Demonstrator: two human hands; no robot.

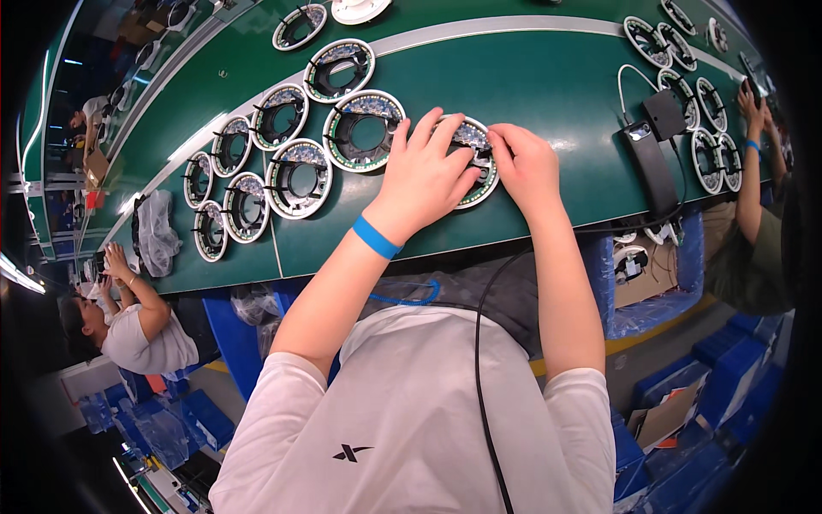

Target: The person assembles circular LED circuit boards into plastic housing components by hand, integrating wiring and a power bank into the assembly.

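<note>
A white ring-shaped housing (485, 183) with a circuit board and small parts inside its rim lies on the green workbench in front of me. My left hand (426, 176), with a blue band at the wrist, grips it from the left: fingers reach over its far side, thumb bent inward over the opening. On the opposite side, my right hand (526, 168) pinches the upper right edge between thumb and fingers. Whether a small part sits in that pinch is hidden. Beside my left fingers rests another ring housing (400, 111) with black clips, touching or nearly so.
Several similar rings (298, 212) spread leftward over the green workbench (531, 77). To the right lie a black power-bank-like device (652, 176), a black box (664, 115) with cables, and more rings (707, 161). A blue bin (651, 313) stands below the edge. People work at both sides.
</note>
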